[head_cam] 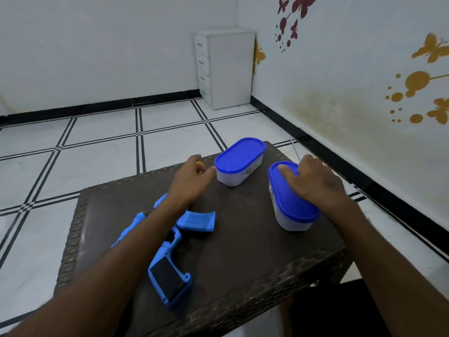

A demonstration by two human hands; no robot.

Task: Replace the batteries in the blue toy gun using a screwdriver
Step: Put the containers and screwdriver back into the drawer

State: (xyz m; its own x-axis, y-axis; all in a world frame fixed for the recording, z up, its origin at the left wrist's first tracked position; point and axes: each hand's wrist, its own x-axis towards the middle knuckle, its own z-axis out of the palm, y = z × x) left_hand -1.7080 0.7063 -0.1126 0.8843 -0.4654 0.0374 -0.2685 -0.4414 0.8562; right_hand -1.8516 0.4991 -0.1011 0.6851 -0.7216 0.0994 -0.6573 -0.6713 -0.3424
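Observation:
The blue toy gun (170,276) lies on the dark table (243,259), its grip with a black panel toward me and its barrel hidden under my left forearm. A separate blue ribbed piece (196,221) lies beside it. My left hand (192,178) is at the far side of the table with its fingers curled round a small yellow-ended thing (199,163), most of which is hidden. My right hand (313,181) rests on the blue lid of the near white container (291,210), which is tilted, with its fingers curled over the lid's far edge.
A second white container with a blue lid (239,161) stands at the table's far edge, just right of my left thumb. The table's woven rim (243,302) runs along the front. A white drawer cabinet (226,69) stands in the room's corner on the tiled floor.

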